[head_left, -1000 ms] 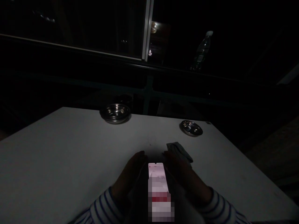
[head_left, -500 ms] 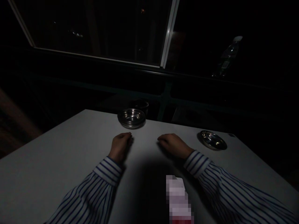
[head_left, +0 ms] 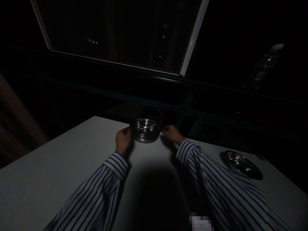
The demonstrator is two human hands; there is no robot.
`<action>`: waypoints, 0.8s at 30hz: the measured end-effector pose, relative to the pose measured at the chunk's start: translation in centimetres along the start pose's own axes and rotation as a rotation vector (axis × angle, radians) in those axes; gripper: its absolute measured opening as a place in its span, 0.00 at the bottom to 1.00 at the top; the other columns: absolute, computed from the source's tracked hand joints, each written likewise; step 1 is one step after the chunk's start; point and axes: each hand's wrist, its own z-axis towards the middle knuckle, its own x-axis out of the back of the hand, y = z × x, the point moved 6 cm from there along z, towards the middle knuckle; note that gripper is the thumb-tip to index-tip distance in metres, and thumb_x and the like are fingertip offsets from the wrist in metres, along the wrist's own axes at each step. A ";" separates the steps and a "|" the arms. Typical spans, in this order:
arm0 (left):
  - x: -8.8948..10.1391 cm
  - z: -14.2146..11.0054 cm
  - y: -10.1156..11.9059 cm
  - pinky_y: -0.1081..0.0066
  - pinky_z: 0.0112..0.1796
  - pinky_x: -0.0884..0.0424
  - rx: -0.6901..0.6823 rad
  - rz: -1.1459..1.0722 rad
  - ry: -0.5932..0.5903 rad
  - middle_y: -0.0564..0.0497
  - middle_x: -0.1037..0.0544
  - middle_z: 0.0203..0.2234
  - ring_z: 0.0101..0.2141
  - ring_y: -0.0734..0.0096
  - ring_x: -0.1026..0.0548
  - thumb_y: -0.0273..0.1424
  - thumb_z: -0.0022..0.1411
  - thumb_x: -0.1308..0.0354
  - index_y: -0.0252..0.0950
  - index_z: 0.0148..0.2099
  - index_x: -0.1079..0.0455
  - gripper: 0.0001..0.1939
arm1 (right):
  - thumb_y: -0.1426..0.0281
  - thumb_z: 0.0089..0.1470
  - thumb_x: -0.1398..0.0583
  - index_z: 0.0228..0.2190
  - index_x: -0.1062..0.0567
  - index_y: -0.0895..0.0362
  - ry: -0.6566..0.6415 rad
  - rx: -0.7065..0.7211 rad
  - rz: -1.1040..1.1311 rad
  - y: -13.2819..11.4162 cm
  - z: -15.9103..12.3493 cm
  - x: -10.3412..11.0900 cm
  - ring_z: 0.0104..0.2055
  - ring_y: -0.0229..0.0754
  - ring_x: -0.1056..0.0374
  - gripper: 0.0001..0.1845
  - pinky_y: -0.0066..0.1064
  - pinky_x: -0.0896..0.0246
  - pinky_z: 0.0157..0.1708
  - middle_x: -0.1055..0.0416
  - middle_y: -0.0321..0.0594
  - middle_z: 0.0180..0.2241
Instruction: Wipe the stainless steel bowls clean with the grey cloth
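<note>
Stack of round stainless-steel bowls [head_left: 145, 132] sits upright at the far edge of the white table [head_left: 62, 173], between the two hands. Left hand [head_left: 123, 140], fingers curled, is at the stack's left rim, and right hand [head_left: 173, 133], fingers bent inward, at its right rim; too dark to tell whether either pinches the metal. A single stainless-steel bowl [head_left: 243, 164] lies well apart, beyond the right striped sleeve [head_left: 216, 183].
</note>
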 end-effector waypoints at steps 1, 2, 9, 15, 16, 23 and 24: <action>-0.1 0.3 -0.2 0.68 0.43 0.35 -0.005 0.015 -0.002 0.40 0.22 0.38 0.41 0.60 0.27 0.33 0.53 0.48 0.28 0.40 0.26 0.17 | 0.70 0.57 0.53 0.40 0.26 0.60 -0.010 0.018 -0.022 -0.3 0.5 -0.1 0.43 0.41 0.31 0.19 0.25 0.40 0.36 0.27 0.45 0.41; -0.1 0.6 -0.4 0.68 0.44 0.36 -0.002 0.030 0.001 0.39 0.22 0.39 0.42 0.60 0.27 0.33 0.53 0.48 0.27 0.40 0.26 0.17 | 0.70 0.57 0.53 0.40 0.26 0.60 -0.024 0.047 -0.046 -0.8 0.9 -0.2 0.43 0.42 0.31 0.18 0.26 0.40 0.36 0.27 0.46 0.41; 0.2 2.6 -2.2 0.66 0.43 0.35 0.068 0.061 0.046 0.37 0.23 0.40 0.42 0.60 0.27 0.33 0.54 0.50 0.25 0.42 0.27 0.19 | 0.68 0.56 0.48 0.37 0.25 0.55 -0.175 0.445 -0.207 -6.6 1.6 -0.7 0.46 0.43 0.35 0.13 0.32 0.44 0.42 0.28 0.43 0.41; -0.1 2.9 -2.0 0.68 0.41 0.33 0.081 0.008 0.022 0.39 0.22 0.38 0.39 0.62 0.25 0.32 0.53 0.49 0.27 0.41 0.27 0.18 | 0.68 0.56 0.48 0.36 0.25 0.56 -0.230 0.590 -0.289 -8.6 1.9 -1.5 0.45 0.44 0.35 0.13 0.32 0.43 0.40 0.28 0.44 0.40; -0.1 2.8 -2.1 0.68 0.41 0.33 0.084 -0.001 0.020 0.38 0.22 0.38 0.39 0.62 0.25 0.32 0.52 0.49 0.27 0.41 0.27 0.18 | 0.68 0.56 0.48 0.37 0.25 0.55 -0.236 0.602 -0.295 -8.7 2.0 -1.6 0.45 0.44 0.35 0.13 0.32 0.43 0.41 0.28 0.43 0.41; -0.2 2.5 -1.7 0.68 0.38 0.32 0.093 -0.047 -0.015 0.40 0.21 0.34 0.36 0.63 0.25 0.32 0.51 0.49 0.28 0.37 0.26 0.16 | 0.68 0.55 0.47 0.37 0.25 0.57 -0.257 0.621 -0.332 -9.4 1.8 -1.8 0.43 0.42 0.33 0.13 0.30 0.44 0.42 0.27 0.43 0.39; -0.2 2.4 -1.5 0.68 0.38 0.32 0.093 -0.050 -0.016 0.41 0.21 0.34 0.36 0.63 0.25 0.31 0.50 0.48 0.28 0.37 0.26 0.15 | 0.68 0.55 0.47 0.37 0.25 0.57 -0.254 0.619 -0.340 -9.5 1.8 -1.8 0.43 0.42 0.33 0.13 0.30 0.44 0.42 0.27 0.44 0.39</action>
